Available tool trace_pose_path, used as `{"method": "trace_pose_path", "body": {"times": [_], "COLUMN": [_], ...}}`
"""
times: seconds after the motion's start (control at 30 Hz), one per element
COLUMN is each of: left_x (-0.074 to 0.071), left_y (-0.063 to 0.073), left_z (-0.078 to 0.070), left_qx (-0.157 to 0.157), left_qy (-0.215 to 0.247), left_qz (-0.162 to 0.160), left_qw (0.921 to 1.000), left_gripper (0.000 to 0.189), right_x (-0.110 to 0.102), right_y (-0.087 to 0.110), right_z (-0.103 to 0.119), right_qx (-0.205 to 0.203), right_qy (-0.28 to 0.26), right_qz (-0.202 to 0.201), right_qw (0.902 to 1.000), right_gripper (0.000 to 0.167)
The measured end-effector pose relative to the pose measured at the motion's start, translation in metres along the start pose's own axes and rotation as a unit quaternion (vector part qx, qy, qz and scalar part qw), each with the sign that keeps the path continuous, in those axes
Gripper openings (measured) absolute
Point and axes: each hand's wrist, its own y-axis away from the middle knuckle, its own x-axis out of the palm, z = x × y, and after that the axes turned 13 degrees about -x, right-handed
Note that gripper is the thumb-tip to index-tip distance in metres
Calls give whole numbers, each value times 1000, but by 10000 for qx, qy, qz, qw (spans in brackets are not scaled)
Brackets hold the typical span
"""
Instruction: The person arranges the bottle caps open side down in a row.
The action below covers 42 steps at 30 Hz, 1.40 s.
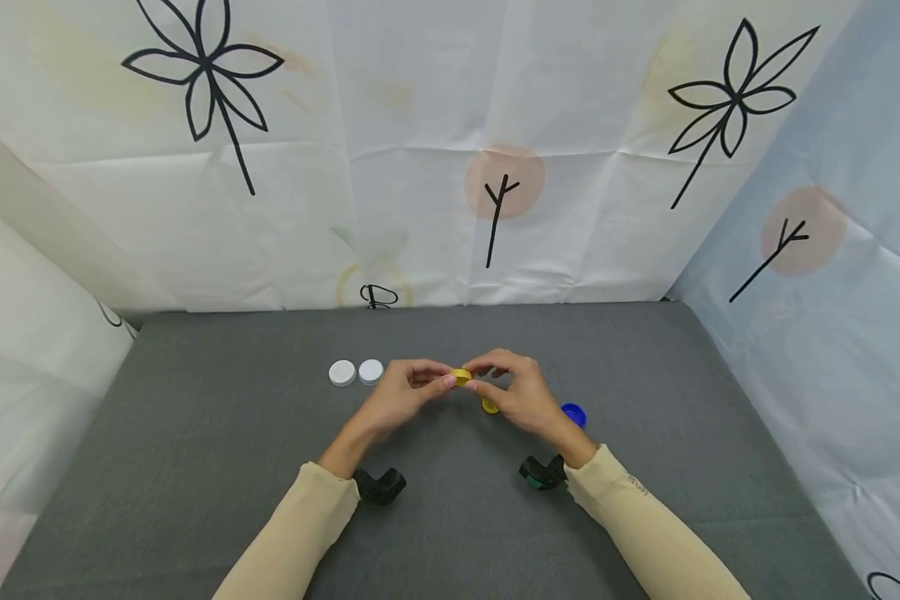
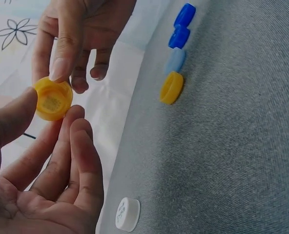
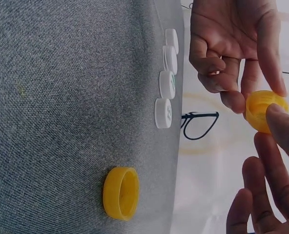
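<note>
A yellow bottle cap (image 1: 461,377) is held up between both hands, its hollow side showing in the left wrist view. My left hand (image 1: 397,398) pinches it with thumb and fingertips from the left. From the other side my right hand (image 1: 523,400) grips the same cap, the thumb pressing on its rim in the right wrist view. A second yellow cap (image 3: 120,193) stands on the grey cloth below the hands, partly hidden by the right hand in the head view.
Several white caps (image 3: 163,113) form a row at the left, two showing in the head view. On the right are dark blue caps (image 2: 178,36) and a light blue cap (image 2: 175,60). A patterned white curtain (image 1: 420,225) closes off the table's back edge.
</note>
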Motion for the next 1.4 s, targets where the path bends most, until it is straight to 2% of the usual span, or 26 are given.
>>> {"method": "trace_pose_path", "body": {"times": [0.13,0.3,0.43,0.53,0.6,0.67,0.77,0.83,0.9,1.03,1.2,1.4], "left_x": [-3,-5,-6,-7,-6,-5,-4,-3,-3,-4,-6,-8], "left_y": [1,1,-1,-5,-9,-12,-18,-22,-26,-32,-42,-50], "left_z": [-1,-1,0,0,-1,-3,-6,-8,-10,-9,-3,5], "left_qx": [-98,44,473,934,1146,1262,1288,1258,1168,946,860,700], "left_qy": [171,221,37,-492,-1025,-1662,-2454,-2818,-3038,-3299,-3599,-3829], "left_qz": [156,217,198,44,-135,-368,-637,-785,-907,-1084,-1220,-1272], "left_qw": [9997,9995,9987,9944,9880,9773,9587,9479,9412,9330,9210,9123], "left_gripper": [30,31,31,29,26,24,23,23,23,24,25,24], "right_x": [0,-1,-3,-5,-6,-6,-6,-5,-3,1,7,15], "right_y": [-1,-2,-4,-7,-9,-12,-16,-20,-24,-32,-38,-41], "right_z": [1,2,2,1,0,-3,-9,-13,-17,-25,-36,-46], "right_qx": [-26,113,325,495,591,664,782,905,1005,1084,1131,1293], "right_qy": [-46,-73,-23,29,64,112,318,496,670,993,1188,1288], "right_qz": [13,253,563,733,806,847,937,1034,1149,1366,1561,1675], "right_qw": [10000,9996,9979,9961,9950,9941,9920,9893,9860,9797,9740,9688], "right_gripper": [18,21,27,29,29,29,28,28,28,29,29,26]}}
